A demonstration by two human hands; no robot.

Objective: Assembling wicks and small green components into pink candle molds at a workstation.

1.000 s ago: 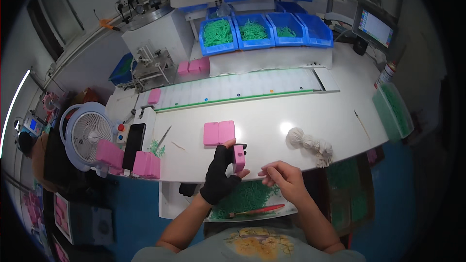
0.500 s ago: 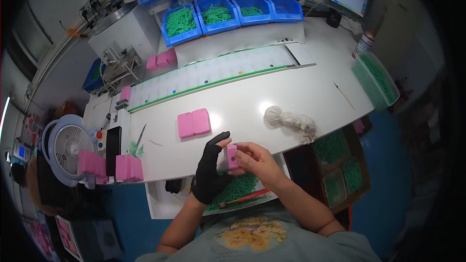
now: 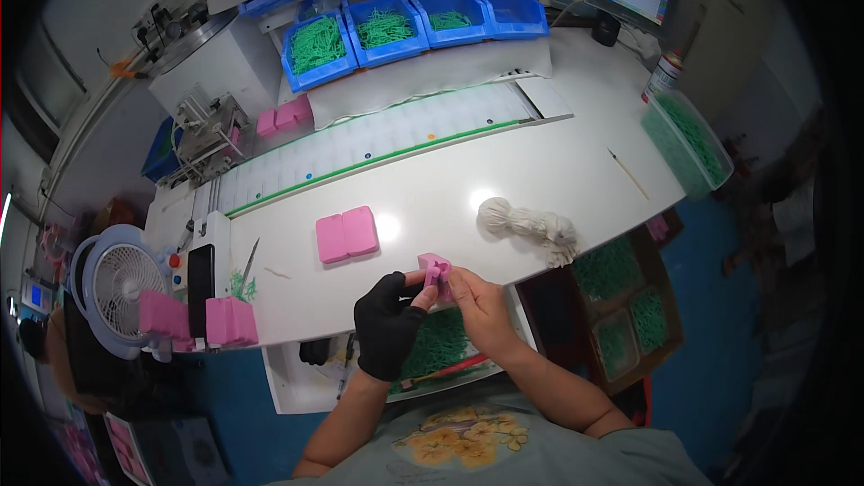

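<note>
Above the table's front edge, a small pink foam-like block (image 3: 435,263) is held between both hands. An opening or fold shows in its top; what lies inside is too small to make out. My left hand (image 3: 387,324), in a black glove with bare fingertips, pinches its left side with thumb and fingers. Bare, my right hand (image 3: 484,310) grips the right side, thumb on top. A pair of larger pink blocks (image 3: 346,235) lies flat on the table to the left. Below the hands, a pulled-out drawer (image 3: 281,387) contains many thin green pieces (image 3: 438,342) and a red stick-like tool (image 3: 454,371).
Blue bins (image 3: 319,49) of green pieces line the back, behind a green-edged conveyor (image 3: 360,157). A cloth bundle (image 3: 526,223) and thin brush (image 3: 628,171) lie right. Tweezers (image 3: 251,263), pink stacks (image 3: 230,321) and a fan (image 3: 121,292) sit left. A green tub (image 3: 688,144) stands at the right edge.
The pink block has been turned, so an opening or fold now shows instead of its flat face with a hole. My left fingers have closed in on it. The whole view has shifted slightly.
</note>
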